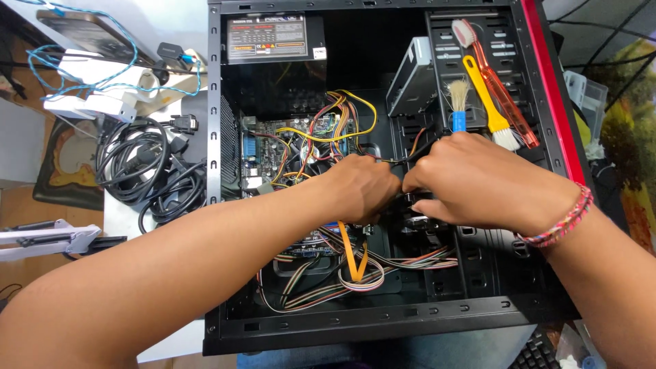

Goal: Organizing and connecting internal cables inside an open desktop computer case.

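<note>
An open black computer case (383,321) lies on its side in front of me. Both hands meet over its middle. My left hand (362,186) is closed on a thin black cable (386,160) above the motherboard (290,147). Touching it fingertip to fingertip, my right hand (478,181) pinches the same cable and a dark connector; the connector is mostly hidden by the fingers. A woven bracelet (564,220) is on my right wrist. Yellow, red and orange wires (342,123) run under the hands.
A power supply (270,37) sits at the case's top. Three brushes rest on the drive cage: blue-handled (458,102), yellow-handled (486,102) and red toothbrush-style (499,82). Coiled black cables (147,174) lie left of the case. A keyboard corner (536,352) shows bottom right.
</note>
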